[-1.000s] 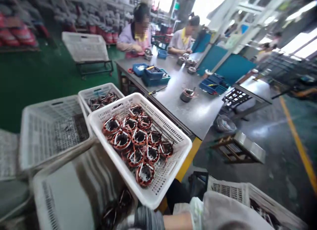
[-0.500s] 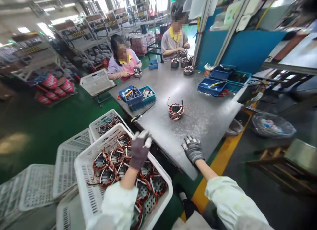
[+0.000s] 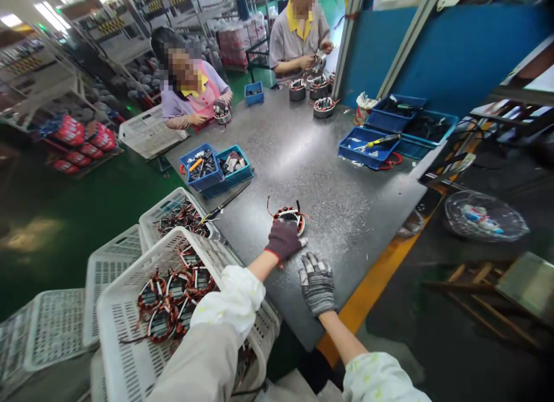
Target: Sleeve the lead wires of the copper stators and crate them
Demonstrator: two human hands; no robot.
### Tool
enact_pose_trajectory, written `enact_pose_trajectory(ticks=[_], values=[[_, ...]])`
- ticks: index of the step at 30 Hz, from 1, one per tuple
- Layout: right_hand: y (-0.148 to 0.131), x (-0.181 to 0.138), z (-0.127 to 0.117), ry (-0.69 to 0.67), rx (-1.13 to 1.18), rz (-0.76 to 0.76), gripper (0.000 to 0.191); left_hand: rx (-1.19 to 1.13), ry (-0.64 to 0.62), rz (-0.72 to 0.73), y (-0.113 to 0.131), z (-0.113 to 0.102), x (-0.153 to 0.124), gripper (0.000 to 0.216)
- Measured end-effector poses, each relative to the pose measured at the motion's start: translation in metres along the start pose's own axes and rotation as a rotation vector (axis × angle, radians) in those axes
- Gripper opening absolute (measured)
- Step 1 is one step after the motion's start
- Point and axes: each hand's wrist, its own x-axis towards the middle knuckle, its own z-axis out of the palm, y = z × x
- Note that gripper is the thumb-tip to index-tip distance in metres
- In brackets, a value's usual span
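Observation:
My left hand (image 3: 283, 240), in a dark glove, rests on the near side of a copper-wound motor stator (image 3: 289, 216) that sits on the grey worktable (image 3: 346, 211); whether the fingers grip it I cannot tell. Just behind it, my right hand (image 3: 317, 284), in a grey striped glove, lies flat on the tabletop with fingers spread and nothing in it. At my lower left a white plastic crate (image 3: 130, 315) holds several more stators.
Two blue bins (image 3: 215, 168) and a tool lie left of the stator, blue trays (image 3: 381, 145) at the right edge. Two people work at the table's far end beside more stators (image 3: 322, 106). Other white crates (image 3: 52, 327) stand left. A wooden stool (image 3: 511, 289) stands right.
My left hand left the crate and came forward onto the stator on the table. My right hand stayed flat on the tabletop. The view tilted down and closer to the table.

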Motion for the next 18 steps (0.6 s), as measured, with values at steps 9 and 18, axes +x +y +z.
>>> enact_pose_trajectory(ticks=[9,18], values=[[0.003,-0.001,-0.007,-0.006,0.011,0.020,0.034,-0.748,0.073,-0.284,-0.014,0.016,-0.069,0.044],[0.016,-0.003,-0.019,-0.129,-0.070,0.035,0.043,-2.080,0.592,-0.810,-0.025,0.014,-0.265,0.076]])
